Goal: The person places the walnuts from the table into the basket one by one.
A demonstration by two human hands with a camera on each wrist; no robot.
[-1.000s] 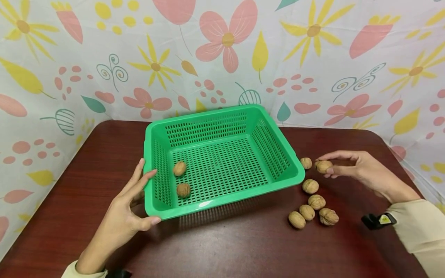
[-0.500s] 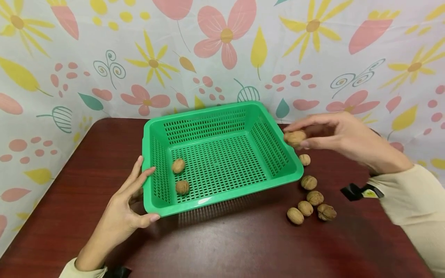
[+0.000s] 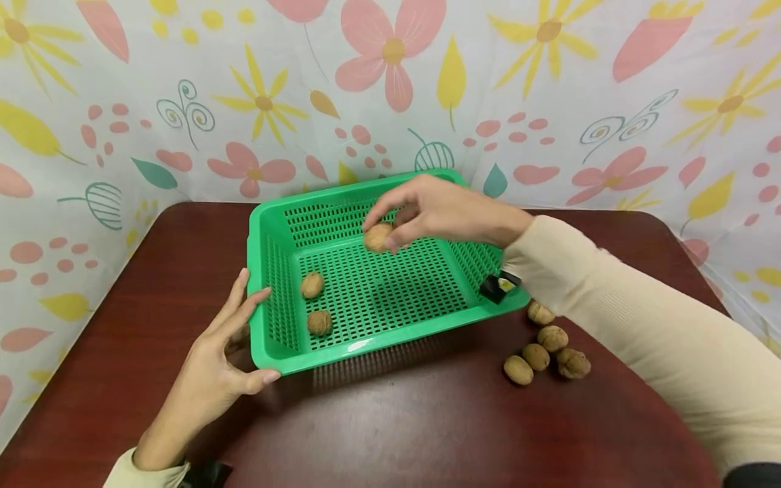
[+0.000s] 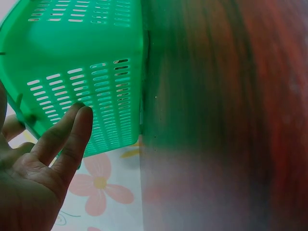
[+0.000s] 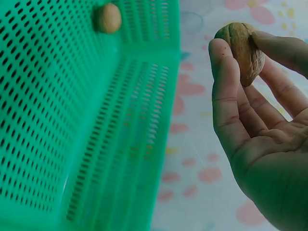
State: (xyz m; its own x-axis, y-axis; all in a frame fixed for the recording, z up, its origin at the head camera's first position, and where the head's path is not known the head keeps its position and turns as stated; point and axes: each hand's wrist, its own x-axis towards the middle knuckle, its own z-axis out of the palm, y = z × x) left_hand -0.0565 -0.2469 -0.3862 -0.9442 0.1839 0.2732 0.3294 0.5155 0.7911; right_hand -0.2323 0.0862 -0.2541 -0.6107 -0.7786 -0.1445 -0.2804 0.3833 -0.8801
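A green plastic basket [image 3: 378, 342] with slotted walls stands on the table. Two walnuts lie inside near its left wall, a nearer walnut [image 3: 319, 322] and a farther walnut [image 3: 312, 285]. My left hand [image 3: 210, 369] holds the basket's near left corner, thumb at the front rim and fingers along the left side. Above the basket floor, my right hand [image 3: 439, 211] pinches a walnut [image 5: 246, 53] between thumb and fingertips; the right wrist view shows it clear of the basket wall. The right forearm crosses over the basket's right side and hides part of it.
Several loose walnuts [image 3: 535, 356] lie on the dark red table [image 3: 396, 427] to the right of the basket, some perhaps hidden by the right sleeve [image 3: 616, 332]. A flower-printed cloth [image 3: 366, 88] hangs behind the table.
My right hand has lifted a walnut from the table at the right and carried it left over the basket. The left hand stays at the basket's corner.
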